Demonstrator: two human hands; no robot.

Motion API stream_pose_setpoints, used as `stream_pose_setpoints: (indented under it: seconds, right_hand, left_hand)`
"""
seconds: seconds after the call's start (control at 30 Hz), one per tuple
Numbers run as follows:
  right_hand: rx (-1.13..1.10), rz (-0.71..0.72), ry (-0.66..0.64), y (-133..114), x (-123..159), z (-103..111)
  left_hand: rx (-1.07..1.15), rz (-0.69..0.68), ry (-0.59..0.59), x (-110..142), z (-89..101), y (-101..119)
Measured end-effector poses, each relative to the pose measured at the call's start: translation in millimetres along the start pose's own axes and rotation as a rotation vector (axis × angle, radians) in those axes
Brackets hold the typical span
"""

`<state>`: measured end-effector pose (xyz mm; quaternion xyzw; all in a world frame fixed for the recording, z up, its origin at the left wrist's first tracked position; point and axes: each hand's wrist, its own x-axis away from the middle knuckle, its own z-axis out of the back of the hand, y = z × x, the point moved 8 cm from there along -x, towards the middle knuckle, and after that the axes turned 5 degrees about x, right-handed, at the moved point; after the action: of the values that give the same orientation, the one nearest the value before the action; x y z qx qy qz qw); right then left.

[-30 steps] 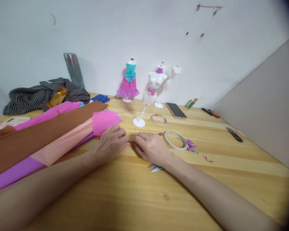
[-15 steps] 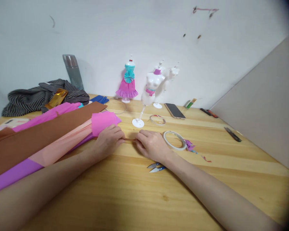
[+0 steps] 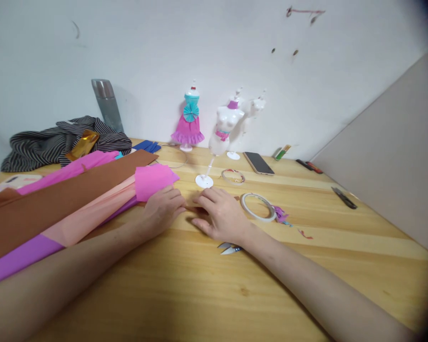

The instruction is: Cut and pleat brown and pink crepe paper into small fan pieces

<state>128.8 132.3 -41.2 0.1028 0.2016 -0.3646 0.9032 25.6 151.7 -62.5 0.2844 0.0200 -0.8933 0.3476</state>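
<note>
My left hand (image 3: 164, 207) rests on the wooden table (image 3: 185, 285) with its fingers curled closed. A narrow brown strip (image 3: 190, 207) runs from its fingertips towards my right hand; most of it is hidden. My right hand (image 3: 223, 213) is arched over the strip's other side, its thumb spread away from its fingers. Partly under my right wrist lie small thread snips (image 3: 231, 249), blades pointing left. A roll of white tape (image 3: 243, 205) is just right of that hand. Behind the hands stands a white mini mannequin (image 3: 228, 118) with a purple collar and pink waistband.
Brown sheet material (image 3: 67, 197) and pink sheets (image 3: 151, 183) lie at left, before a striped cloth (image 3: 39, 147) and bottle (image 3: 109, 107). A dressed mannequin (image 3: 189, 123) stands by the wall. A phone (image 3: 258, 163), bracelet-like ring (image 3: 233, 183) and cutter (image 3: 344, 198) lie at right.
My right hand's thumb and fingers have spread apart, loosening from the brown strip. Less of the strip shows between the hands. My left hand has stayed nearly still.
</note>
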Motion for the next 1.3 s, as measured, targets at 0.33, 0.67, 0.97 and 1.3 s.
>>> stream_pose_setpoints:
  seconds: [0.33,0.67,0.97,1.3]
  right_hand:
    - [0.088,0.014,-0.016,-1,1,-10]
    - [0.109,-0.017,-0.089,4,0,-16]
    - [0.331,0.050,0.046,1,-1,-5]
    - [0.102,-0.003,-0.236,8,2,-29]
  left_hand:
    - [-0.021,-0.007,-0.018,1,-2.0,3]
    - [-0.006,0.022,-0.050,1,-1.6,3]
    - [-0.114,-0.030,-0.002,-6,4.1,1]
    - [0.133,0.193,-0.144,3,-9.5,-18]
